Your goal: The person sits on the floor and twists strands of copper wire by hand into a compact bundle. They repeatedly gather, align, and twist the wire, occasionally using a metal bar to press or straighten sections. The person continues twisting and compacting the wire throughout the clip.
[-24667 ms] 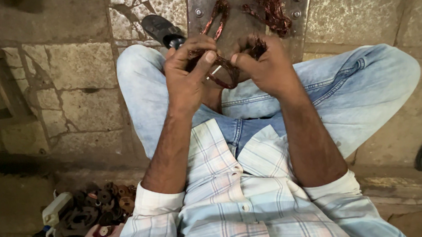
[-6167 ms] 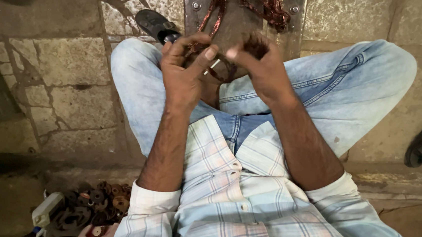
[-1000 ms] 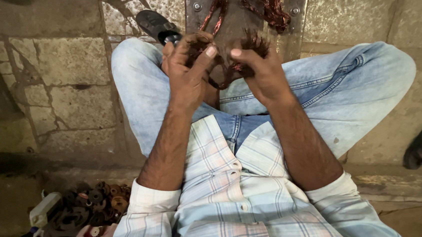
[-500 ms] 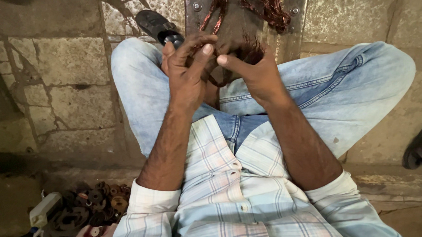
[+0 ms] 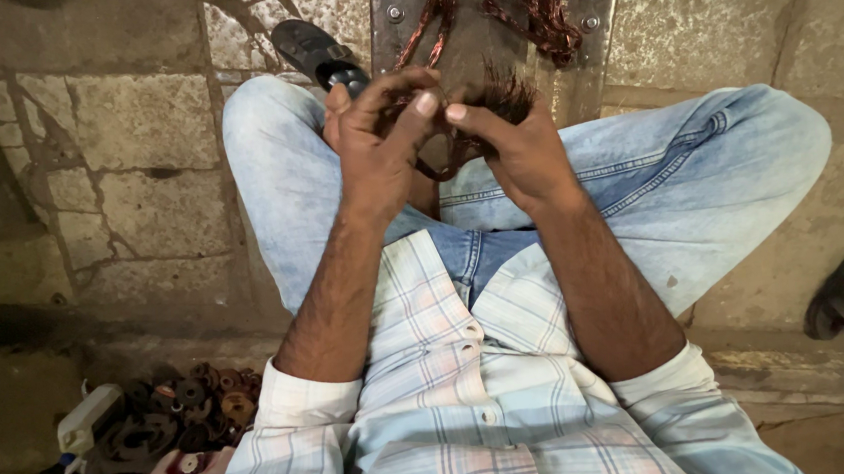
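Both hands — left hand (image 5: 375,145), right hand (image 5: 515,144) — pinched a copper wire bundle (image 5: 492,101) near the far metal plate (image 5: 485,21).

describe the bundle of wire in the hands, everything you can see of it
The wire bundle is thin, reddish-brown, coppery-looking strands, bunched and frayed at the top, with a loop curving below. It is held above the lap between the left hand and right hand, fingertips pinching strands. Much of it is hidden behind the fingers.
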